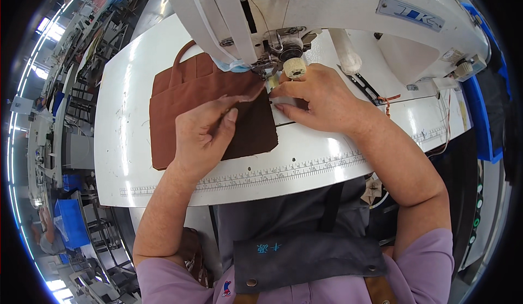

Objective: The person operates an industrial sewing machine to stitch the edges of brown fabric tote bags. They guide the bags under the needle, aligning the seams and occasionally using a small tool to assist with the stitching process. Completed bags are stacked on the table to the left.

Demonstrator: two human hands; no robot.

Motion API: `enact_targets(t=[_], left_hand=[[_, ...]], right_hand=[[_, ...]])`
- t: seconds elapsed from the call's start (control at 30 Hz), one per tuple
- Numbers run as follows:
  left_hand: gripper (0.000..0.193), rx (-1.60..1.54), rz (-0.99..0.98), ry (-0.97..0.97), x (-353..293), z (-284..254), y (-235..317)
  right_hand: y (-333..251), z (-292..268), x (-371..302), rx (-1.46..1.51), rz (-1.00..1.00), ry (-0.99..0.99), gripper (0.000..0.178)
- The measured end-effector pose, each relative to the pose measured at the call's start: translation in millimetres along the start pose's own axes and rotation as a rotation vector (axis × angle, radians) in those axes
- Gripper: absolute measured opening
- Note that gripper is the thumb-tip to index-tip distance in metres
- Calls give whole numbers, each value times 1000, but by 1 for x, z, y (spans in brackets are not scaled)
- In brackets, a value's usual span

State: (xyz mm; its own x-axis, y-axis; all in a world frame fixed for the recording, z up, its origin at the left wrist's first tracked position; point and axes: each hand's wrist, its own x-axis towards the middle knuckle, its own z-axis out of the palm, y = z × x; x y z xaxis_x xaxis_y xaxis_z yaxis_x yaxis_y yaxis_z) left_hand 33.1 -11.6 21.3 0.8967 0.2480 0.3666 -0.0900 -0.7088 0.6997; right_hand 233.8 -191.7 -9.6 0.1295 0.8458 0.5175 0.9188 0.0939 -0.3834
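A brown bag piece, fabric or leather, lies on the white sewing table with a loop handle at its far edge. My left hand is closed in a pinch on a lifted edge of it, and the darker underside shows below. That edge runs up to the needle area of the sewing machine, whose head partly hides the piece. Just right of the needle, my right hand rests on the table beside the piece's edge. Its thumb and forefinger are apart, and some fingertips are hidden behind the cream knob.
Black-handled snips lie right of my right hand, near an orange cord. A printed ruler scale follows the table's front edge. Blue bins and other workstations stand far left; a blue tray is at the right.
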Motion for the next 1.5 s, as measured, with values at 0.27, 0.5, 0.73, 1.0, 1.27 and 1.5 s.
enact_targets(t=[0.27,0.5,0.73,1.0,1.27,1.5], left_hand=[[16,3,-90,-30,0,-9,3],[21,-131,89,-13,0,-4,-8],[23,-45,201,8,2,2,-9],[25,0,268,-31,2,2,-15],[30,72,194,-88,17,-2,-13],[48,57,117,-215,26,7,-20]], right_hand=[[-1,0,4,-45,53,4,27],[-8,1,6,-122,82,-65,33],[-5,7,8,-61,-17,25,35],[-4,8,6,-84,-23,12,30],[-10,7,8,-203,-40,-42,28],[-18,6,10,-305,-34,-86,31]])
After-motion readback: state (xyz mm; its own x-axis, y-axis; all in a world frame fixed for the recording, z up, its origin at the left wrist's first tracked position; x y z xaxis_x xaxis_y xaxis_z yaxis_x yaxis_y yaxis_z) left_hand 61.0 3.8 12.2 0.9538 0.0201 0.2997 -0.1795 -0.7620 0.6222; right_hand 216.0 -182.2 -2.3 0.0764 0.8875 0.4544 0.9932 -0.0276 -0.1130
